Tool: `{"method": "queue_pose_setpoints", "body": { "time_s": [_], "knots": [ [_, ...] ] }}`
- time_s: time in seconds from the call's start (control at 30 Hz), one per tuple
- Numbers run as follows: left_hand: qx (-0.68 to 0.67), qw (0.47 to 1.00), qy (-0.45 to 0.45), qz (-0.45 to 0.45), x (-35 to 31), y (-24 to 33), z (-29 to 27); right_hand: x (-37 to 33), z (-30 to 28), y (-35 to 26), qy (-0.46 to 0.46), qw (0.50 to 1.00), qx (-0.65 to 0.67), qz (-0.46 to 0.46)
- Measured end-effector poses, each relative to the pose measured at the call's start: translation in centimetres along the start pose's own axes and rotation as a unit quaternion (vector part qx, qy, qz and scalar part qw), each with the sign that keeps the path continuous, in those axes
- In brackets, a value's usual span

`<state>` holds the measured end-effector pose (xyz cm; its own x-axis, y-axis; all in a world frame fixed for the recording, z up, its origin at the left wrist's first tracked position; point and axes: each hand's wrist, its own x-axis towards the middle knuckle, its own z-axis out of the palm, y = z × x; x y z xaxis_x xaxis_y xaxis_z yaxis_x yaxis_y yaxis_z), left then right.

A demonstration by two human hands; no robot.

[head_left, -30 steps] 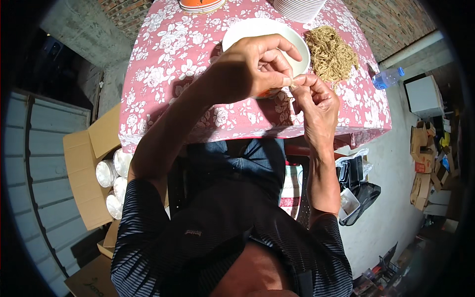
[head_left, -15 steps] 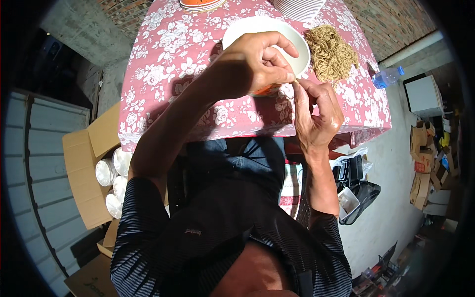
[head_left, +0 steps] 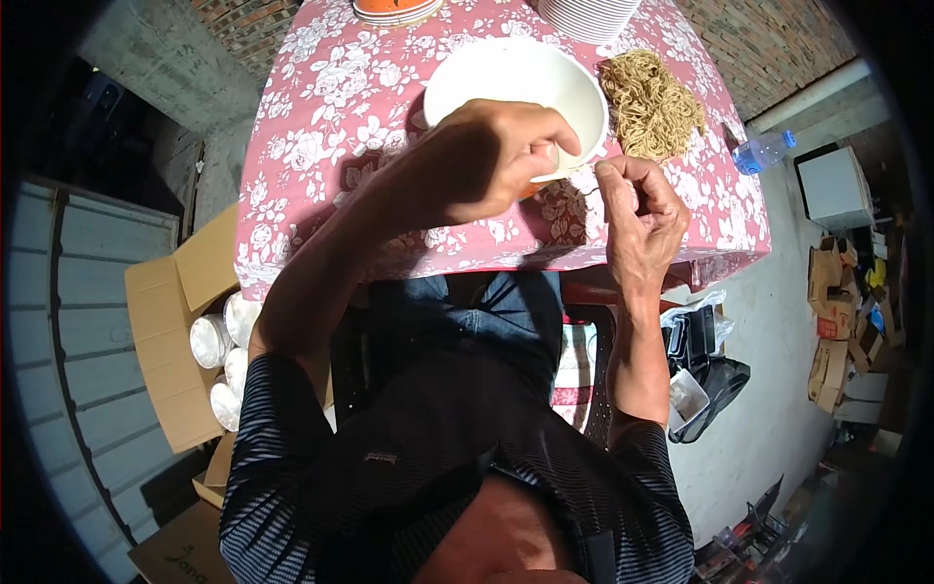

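1. A round white bowl with orange on its outside [head_left: 506, 73] is set on a pink tablecloth printed with white flowers [head_left: 292, 200], in front of the person.
2. The left hand [head_left: 511, 161] is held over the bowl's near side, its fingers curled and narrow; whether the rim is gripped cannot be told.
3. The right hand [head_left: 646, 209] is held just beside the bowl's near right rim, with thumb and forefinger brought together at the tips; anything pinched there is too small to tell.
4. The two hands are kept near each other but apart.
5. A loose heap of tan, string-like strands [head_left: 650, 102] is placed on the cloth, just right of the bowl.
6. At the table's far side, a stack of white-rimmed bowls [head_left: 589, 18] and an orange stack with pale rims [head_left: 397, 12] are partly cut off by the upper edge.
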<state>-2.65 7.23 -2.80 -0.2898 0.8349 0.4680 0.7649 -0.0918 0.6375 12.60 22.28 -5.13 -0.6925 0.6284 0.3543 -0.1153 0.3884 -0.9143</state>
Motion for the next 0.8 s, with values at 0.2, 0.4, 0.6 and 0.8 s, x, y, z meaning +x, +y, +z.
{"method": "queue_pose_setpoints", "body": {
  "time_s": [0.2,0.4,0.6,0.8],
  "knots": [
    [0.079,0.993,0.077,0.046,0.4,1.4,1.3,0.6,-1.1,-0.2,-0.064,0.987,-0.072,-0.13],
    [0.114,0.981,0.109,0.113,-0.4,2.1,1.0,1.5,-2.7,-1.4,-0.064,0.924,-0.255,-0.277],
    [0.205,0.976,0.041,0.055,-2.7,0.5,0.2,3.2,-5.6,-1.6,0.022,0.895,-0.305,-0.325],
    [0.208,0.961,0.067,0.172,-3.4,-4.5,-3.6,1.3,-8.6,-0.7,-0.229,0.971,-0.06,0.02]
  ]
}}
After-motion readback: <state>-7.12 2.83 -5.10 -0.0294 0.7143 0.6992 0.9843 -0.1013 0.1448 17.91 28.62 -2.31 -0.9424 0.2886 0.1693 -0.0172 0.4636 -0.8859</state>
